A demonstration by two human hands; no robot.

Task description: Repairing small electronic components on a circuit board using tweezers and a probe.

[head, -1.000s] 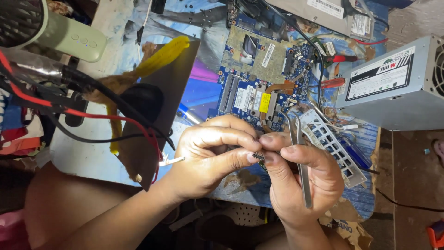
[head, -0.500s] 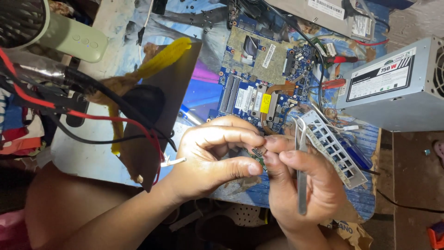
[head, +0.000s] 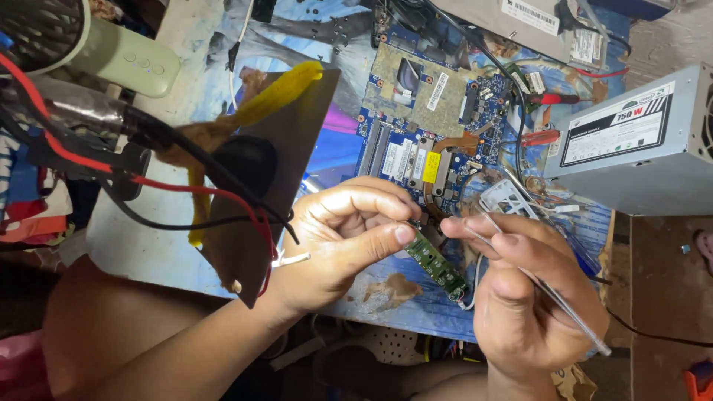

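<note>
My left hand [head: 345,234] pinches the upper end of a small narrow green circuit board [head: 437,262] between thumb and fingers. My right hand [head: 529,297] is just to its right, fingers closed around slim metal tweezers [head: 546,291] that run from the fingertips down past the wrist. The tweezer tips are near the top of the small board. Both hands hover over the front edge of a cluttered workbench [head: 141,245]. The lower end of the small board has thin wires hanging from it.
A blue laptop motherboard [head: 431,111] lies behind the hands. A grey power supply box [head: 631,141] stands at the right. A dark plate with yellow tape [head: 260,171], red and black cables [head: 186,189] and a pale green device [head: 126,67] fill the left.
The small green board has swung out into view between the hands, now tilted down to the right. The right hand has shifted lower and the tweezers lie more slanted.
</note>
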